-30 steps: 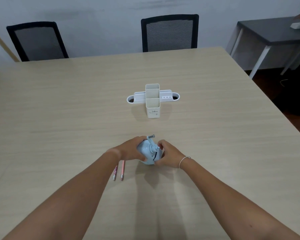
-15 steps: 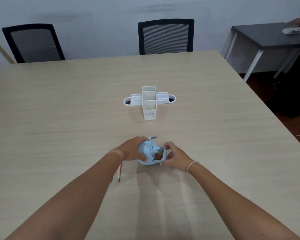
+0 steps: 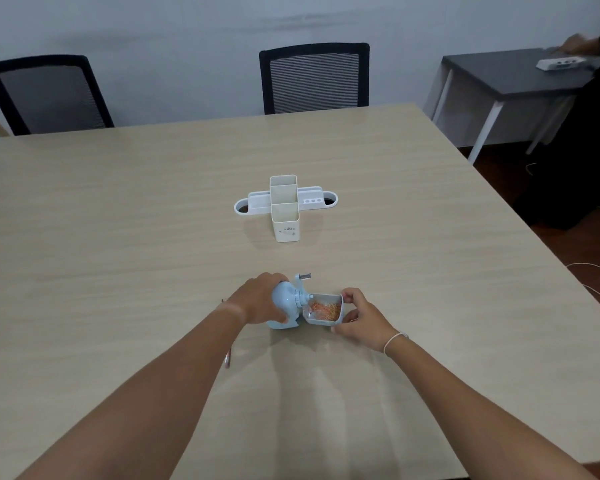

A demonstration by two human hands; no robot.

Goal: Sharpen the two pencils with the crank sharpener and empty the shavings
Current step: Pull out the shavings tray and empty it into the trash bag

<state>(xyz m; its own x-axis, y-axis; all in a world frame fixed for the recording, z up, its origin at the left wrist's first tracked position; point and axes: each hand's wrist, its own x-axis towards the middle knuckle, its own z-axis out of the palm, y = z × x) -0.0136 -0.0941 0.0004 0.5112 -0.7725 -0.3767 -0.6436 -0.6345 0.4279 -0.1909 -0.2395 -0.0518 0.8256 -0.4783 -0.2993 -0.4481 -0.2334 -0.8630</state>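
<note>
Since before, our right hand (image 3: 359, 318) fingers have pulled the shavings drawer (image 3: 325, 309) free while our left hand (image 3: 257, 301) grips the sharpener (image 3: 286, 308); tilting it near the surface's near edge could spill shavings.

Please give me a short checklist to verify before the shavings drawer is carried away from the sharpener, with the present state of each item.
1. Left hand holds the sharpener steady on the table: ok.
2. Right hand grips the drawer: ok.
3. Drawer fully free of the sharpener: cannot tell, its inner end is still at the body.
4. Drawer level, shavings inside, none seen spilled: ok.
5. A bin for the shavings in view: not ok.
6. Both pencils sharpened: cannot tell, only one pencil end shows under the left forearm.
</note>
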